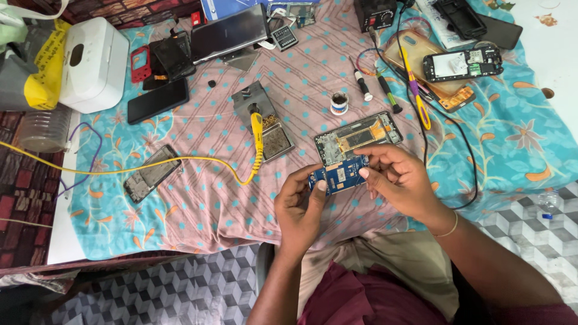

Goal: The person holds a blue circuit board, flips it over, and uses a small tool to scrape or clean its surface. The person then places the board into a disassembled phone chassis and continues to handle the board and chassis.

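Note:
Both my hands hold a small blue circuit board (338,175) just above the cloth-covered table. My left hand (299,204) pinches its left end with thumb and fingers. My right hand (397,177) grips its right end, thumb on top. Right behind the board lies an opened phone frame (357,137) with its insides showing. A yellow-handled soldering iron (257,133) rests in its metal stand (265,120) to the left, its yellow cable (120,165) trailing off leftward.
Several phones and phone parts lie around: a bare frame (152,173), a black phone (158,101), a red phone case (140,64), a tablet (229,33), an opened phone (462,63). A white box (93,63), small flux pot (339,103), screwdrivers (363,81) and black cable (475,174) also sit here.

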